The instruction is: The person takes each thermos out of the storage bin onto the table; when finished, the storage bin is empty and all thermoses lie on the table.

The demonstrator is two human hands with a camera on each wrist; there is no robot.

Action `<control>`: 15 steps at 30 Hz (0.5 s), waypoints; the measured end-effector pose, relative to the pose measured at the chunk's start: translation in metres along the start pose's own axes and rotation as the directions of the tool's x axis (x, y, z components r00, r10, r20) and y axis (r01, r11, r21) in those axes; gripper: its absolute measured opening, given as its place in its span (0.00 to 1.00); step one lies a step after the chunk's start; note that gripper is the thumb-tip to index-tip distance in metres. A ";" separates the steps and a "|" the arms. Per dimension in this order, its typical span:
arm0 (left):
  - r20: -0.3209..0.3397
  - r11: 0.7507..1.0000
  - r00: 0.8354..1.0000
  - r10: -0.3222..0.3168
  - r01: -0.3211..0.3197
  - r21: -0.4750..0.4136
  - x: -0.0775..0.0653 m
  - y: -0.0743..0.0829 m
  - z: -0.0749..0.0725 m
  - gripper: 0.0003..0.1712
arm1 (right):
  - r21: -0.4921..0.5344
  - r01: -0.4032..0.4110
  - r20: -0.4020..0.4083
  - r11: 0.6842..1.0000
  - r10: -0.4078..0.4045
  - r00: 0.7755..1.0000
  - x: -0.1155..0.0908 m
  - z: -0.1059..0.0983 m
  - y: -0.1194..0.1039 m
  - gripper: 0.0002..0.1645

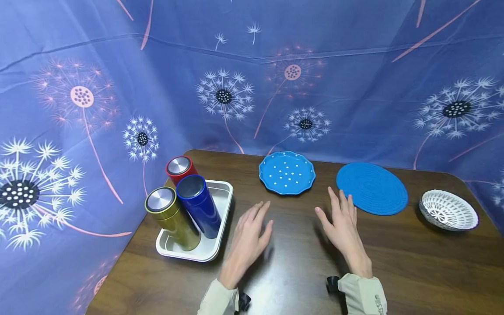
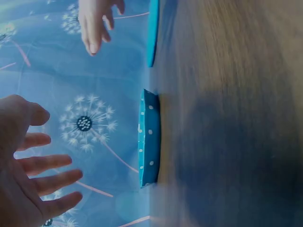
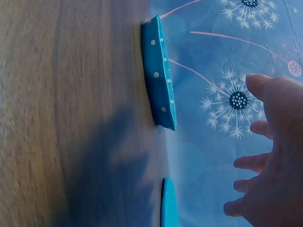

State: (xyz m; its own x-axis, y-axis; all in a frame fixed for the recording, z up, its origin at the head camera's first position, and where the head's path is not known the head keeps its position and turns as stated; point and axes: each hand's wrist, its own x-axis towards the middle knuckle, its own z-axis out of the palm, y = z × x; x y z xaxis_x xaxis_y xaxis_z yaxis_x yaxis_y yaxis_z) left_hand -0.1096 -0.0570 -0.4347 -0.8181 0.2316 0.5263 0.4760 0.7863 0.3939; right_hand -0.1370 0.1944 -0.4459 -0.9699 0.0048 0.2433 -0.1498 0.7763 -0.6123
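Observation:
My left hand (image 1: pixel 247 239) hovers over the table with fingers spread, holding nothing, just right of a white tray (image 1: pixel 162 249). In that tray stand a gold thermos (image 1: pixel 179 225), a blue thermos (image 1: pixel 202 210) and, behind them, a red thermos (image 1: pixel 182 167). My right hand (image 1: pixel 343 227), also empty with its fingers extended, is nearest the round blue woven placemat (image 1: pixel 372 188), overlapping its near left edge in the head view. Beyond and between both hands lies a blue scalloped plate with white dots (image 1: pixel 287 173); the left wrist view shows its dotted side (image 2: pixel 150 142).
A white-and-grey patterned bowl (image 1: pixel 449 210) sits near the right edge of the brown wooden table (image 1: pixel 299 280). Blue dandelion-print cloth (image 1: pixel 252 87) hangs along the back and left sides of the table.

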 end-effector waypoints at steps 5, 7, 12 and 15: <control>-0.115 0.999 0.993 0.008 -0.013 -0.048 -0.014 0.000 -0.010 0.21 | 0.010 0.001 0.019 1.000 -0.001 1.000 -0.001 0.003 -0.002 0.42; -0.157 0.997 0.988 0.011 -0.022 -0.069 -0.020 -0.001 -0.014 0.17 | 0.014 0.002 0.025 1.000 -0.002 1.000 0.000 0.004 -0.002 0.43; -0.242 0.993 0.970 -0.011 -0.017 -0.113 -0.036 -0.007 -0.027 0.09 | 0.026 0.028 0.016 0.999 -0.028 0.999 0.001 0.007 -0.002 0.43; -0.269 0.988 0.962 -0.048 0.007 -0.152 -0.046 -0.011 -0.037 0.08 | 0.032 0.044 0.015 0.999 -0.044 0.999 0.002 0.009 -0.002 0.43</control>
State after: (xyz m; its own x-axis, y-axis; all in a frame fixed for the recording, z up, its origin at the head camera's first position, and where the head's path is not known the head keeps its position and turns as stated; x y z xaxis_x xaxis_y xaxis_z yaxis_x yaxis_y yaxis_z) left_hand -0.0654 -0.0971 -0.4354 -0.7233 0.0309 0.6899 0.5138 0.6916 0.5076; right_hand -0.1408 0.1874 -0.4505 -0.9652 -0.0392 0.2587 -0.1981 0.7553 -0.6247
